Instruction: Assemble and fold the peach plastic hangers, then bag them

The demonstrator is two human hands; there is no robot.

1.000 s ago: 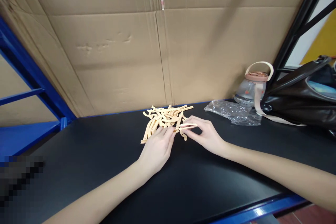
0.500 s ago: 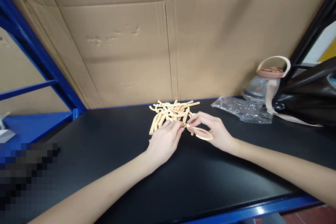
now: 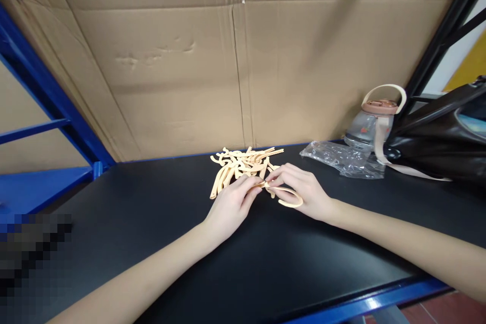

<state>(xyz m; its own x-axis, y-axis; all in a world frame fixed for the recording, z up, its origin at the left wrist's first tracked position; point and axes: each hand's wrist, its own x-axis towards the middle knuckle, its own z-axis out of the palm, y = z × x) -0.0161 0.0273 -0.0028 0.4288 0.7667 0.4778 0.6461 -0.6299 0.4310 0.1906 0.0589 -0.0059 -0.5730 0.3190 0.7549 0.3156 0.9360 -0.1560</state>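
My left hand (image 3: 230, 208) pinches one part of a soft, cream-coloured strip (image 3: 291, 205) between thumb and fingers. Close beside it, my right hand (image 3: 302, 193) also grips the strip, its fingertips nearly meeting the left ones. Under the right palm the strip's free end curls back in a loop. A small knot or fold appears to sit between the fingertips, but the fingers partly hide it. Just behind both hands lies a tangled pile of similar cream strips (image 3: 243, 162), some of them bent or looped.
The work happens on a black tabletop (image 3: 243, 273) with a blue metal edge. Cardboard (image 3: 170, 71) stands along the back. To the right are a crumpled clear plastic bag (image 3: 343, 159), a strapped water bottle (image 3: 364, 126) and a black bag (image 3: 429, 131). A blue frame (image 3: 41, 81) rises at left.
The view has shifted slightly. My right fingertips have come closer to the left ones, and the strip's loose end is curled more tightly. Both hands still hold the strip; the pile looks unchanged.
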